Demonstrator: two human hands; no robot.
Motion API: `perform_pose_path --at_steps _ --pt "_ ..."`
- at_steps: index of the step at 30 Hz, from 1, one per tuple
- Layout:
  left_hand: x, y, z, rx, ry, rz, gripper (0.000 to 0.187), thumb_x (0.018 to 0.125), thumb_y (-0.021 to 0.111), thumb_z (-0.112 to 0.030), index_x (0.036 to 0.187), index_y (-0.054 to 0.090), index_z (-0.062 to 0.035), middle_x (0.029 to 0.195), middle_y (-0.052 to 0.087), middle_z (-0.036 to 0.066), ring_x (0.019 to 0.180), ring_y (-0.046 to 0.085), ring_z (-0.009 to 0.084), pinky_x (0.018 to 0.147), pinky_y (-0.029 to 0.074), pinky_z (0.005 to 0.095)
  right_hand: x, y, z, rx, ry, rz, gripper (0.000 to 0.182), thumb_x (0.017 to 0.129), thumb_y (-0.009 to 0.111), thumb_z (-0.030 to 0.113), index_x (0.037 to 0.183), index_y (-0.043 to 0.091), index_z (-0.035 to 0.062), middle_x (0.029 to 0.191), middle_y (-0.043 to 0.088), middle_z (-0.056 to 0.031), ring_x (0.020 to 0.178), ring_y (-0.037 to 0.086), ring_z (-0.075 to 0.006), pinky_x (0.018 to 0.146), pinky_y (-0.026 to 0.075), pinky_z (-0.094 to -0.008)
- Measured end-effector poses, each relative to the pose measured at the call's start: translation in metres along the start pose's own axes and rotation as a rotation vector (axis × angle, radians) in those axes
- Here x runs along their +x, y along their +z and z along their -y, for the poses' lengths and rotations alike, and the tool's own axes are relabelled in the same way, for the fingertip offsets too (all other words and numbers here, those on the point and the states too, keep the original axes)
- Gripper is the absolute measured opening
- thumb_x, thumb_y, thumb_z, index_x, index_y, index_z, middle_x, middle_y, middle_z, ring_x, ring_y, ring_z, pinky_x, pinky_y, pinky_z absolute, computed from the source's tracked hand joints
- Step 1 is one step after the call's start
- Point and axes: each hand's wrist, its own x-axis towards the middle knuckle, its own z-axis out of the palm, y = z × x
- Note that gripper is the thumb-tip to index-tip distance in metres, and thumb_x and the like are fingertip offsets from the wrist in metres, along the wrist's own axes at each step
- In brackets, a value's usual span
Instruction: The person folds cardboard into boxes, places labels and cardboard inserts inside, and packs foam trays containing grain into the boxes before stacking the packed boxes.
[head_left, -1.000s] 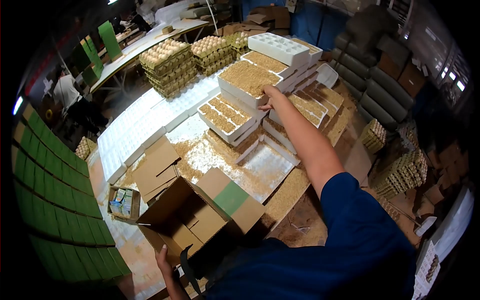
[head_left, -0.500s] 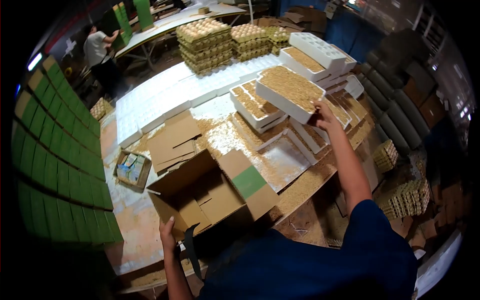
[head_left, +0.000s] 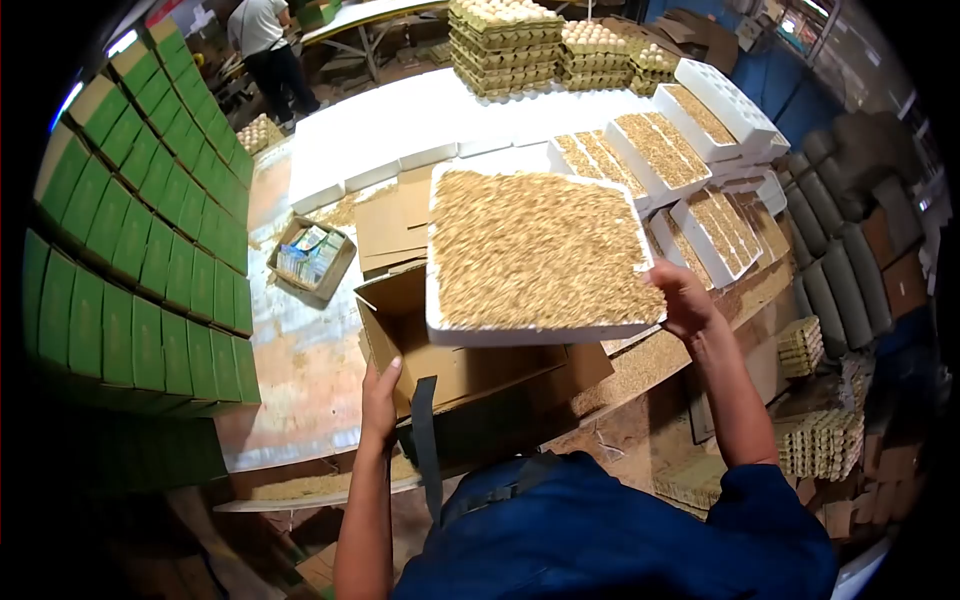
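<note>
My right hand grips the right edge of a white foam tray topped with golden, husk-like filling, slightly smeared by motion. The tray hangs over an open cardboard box and hides much of its opening. On the near left edge of that box, my left hand has its thumb up against the wall, with the fingers partly hidden. A dark strap dangles beside this hand.
More husk-filled foam trays stand at the right of the table. White foam blocks line its far side, behind them egg trays. Green boxes are stacked at left, near a small box of packets. Another person stands beyond.
The husk-filled tray has come left and nearer, from above the other trays to above the cardboard box, in my right hand. My left hand stays at the box's edge. The view has shifted.
</note>
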Motion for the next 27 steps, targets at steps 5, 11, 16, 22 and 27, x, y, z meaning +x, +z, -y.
perform_pose_path --at_steps 5,11,16,22,27 --pt "0.003 0.003 0.0 -0.025 0.018 0.009 0.047 0.102 0.052 -0.029 0.138 0.049 0.0021 0.128 0.06 0.012 0.119 0.055 0.0204 0.104 0.039 0.0326 0.004 0.018 -0.017 -0.026 0.095 0.148 0.031 0.078 0.068 0.011 0.106 0.063 0.0008 0.089 0.061 -0.0011 0.075 0.056 -0.0058 0.061 0.044 -0.0182" --pt "0.032 -0.02 0.035 0.067 -0.025 0.042 0.064 0.105 0.043 -0.044 0.144 0.041 0.0076 0.143 0.05 0.018 0.135 0.043 0.026 0.115 0.028 0.0336 -0.002 0.035 -0.022 -0.312 0.004 0.215 0.042 0.078 0.064 0.016 0.117 0.063 0.0013 0.081 0.059 0.0045 0.064 0.047 -0.0003 0.053 0.035 -0.0174" --pt "0.027 -0.009 0.018 0.068 -0.017 0.104 0.073 0.106 0.031 -0.055 0.145 0.04 0.0065 0.143 0.05 0.017 0.133 0.044 0.0241 0.113 0.029 0.0326 -0.016 0.051 -0.017 -0.379 0.013 0.222 0.047 0.069 0.063 0.017 0.113 0.062 0.0008 0.078 0.054 0.0043 0.063 0.043 -0.0039 0.055 0.033 -0.0204" --pt "0.024 -0.012 0.015 0.017 -0.105 0.131 0.071 0.107 0.026 -0.054 0.145 0.04 0.0043 0.14 0.052 0.017 0.13 0.046 0.0234 0.111 0.033 0.0328 -0.023 0.076 -0.021 -0.441 0.059 0.246 0.051 0.073 0.063 0.015 0.121 0.058 -0.0008 0.078 0.057 0.0014 0.065 0.048 -0.0053 0.056 0.038 -0.0209" --pt "0.018 -0.003 0.013 0.116 -0.01 0.068 0.073 0.106 0.029 -0.055 0.144 0.042 0.0061 0.14 0.052 0.016 0.129 0.047 0.0219 0.111 0.033 0.0317 -0.022 0.093 -0.02 -0.539 0.1 0.272 0.066 0.077 0.064 0.008 0.14 0.047 -0.0012 0.082 0.063 -0.0028 0.071 0.058 -0.0088 0.061 0.048 -0.0241"
